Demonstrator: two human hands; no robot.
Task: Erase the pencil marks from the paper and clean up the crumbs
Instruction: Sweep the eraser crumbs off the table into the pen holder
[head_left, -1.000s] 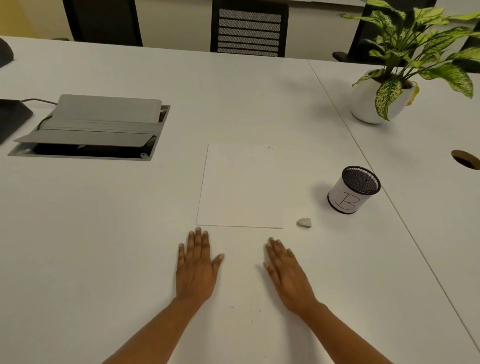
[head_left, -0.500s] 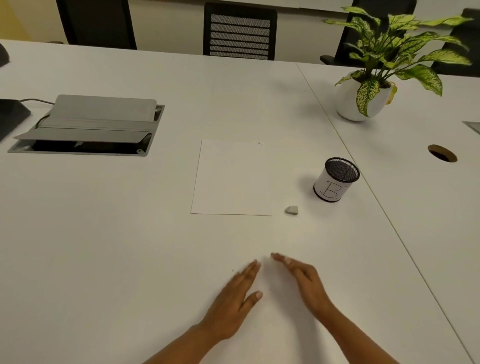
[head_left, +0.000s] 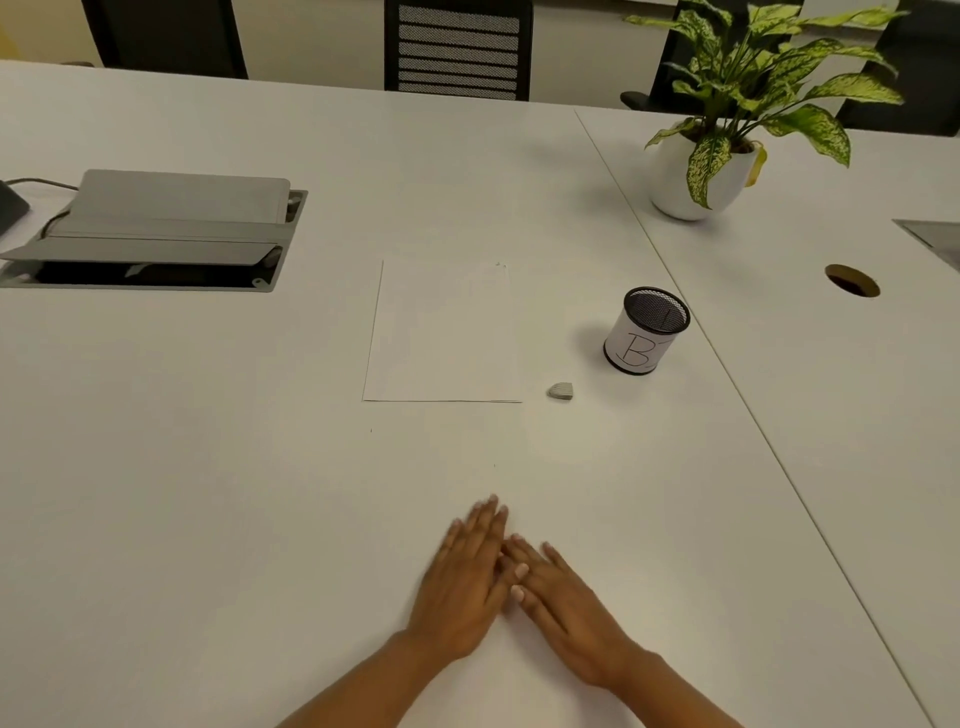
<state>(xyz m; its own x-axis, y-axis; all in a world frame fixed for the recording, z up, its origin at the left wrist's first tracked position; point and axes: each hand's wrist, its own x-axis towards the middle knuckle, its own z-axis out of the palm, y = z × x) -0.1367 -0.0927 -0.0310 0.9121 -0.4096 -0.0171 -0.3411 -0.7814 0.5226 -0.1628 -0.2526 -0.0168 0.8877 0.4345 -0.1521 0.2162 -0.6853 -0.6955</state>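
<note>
Two hands lie flat on the table, the left hand (head_left: 462, 587) and the right hand (head_left: 566, 608), fingers touching. There is one sheet of paper (head_left: 441, 332), one grey eraser (head_left: 560, 391), and one mesh pen cup (head_left: 647, 330) marked with a letter B. One potted plant (head_left: 727, 104) stands at the far right. One open cable box (head_left: 156, 234) and one round grommet hole (head_left: 852, 280) are set into the table (head_left: 208, 467). Three dark chairs show along the far edge; the middle chair (head_left: 457, 49) is the clearest.

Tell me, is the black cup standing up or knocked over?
Standing up. The cup sits on its base, mesh opening facing upward.
</note>
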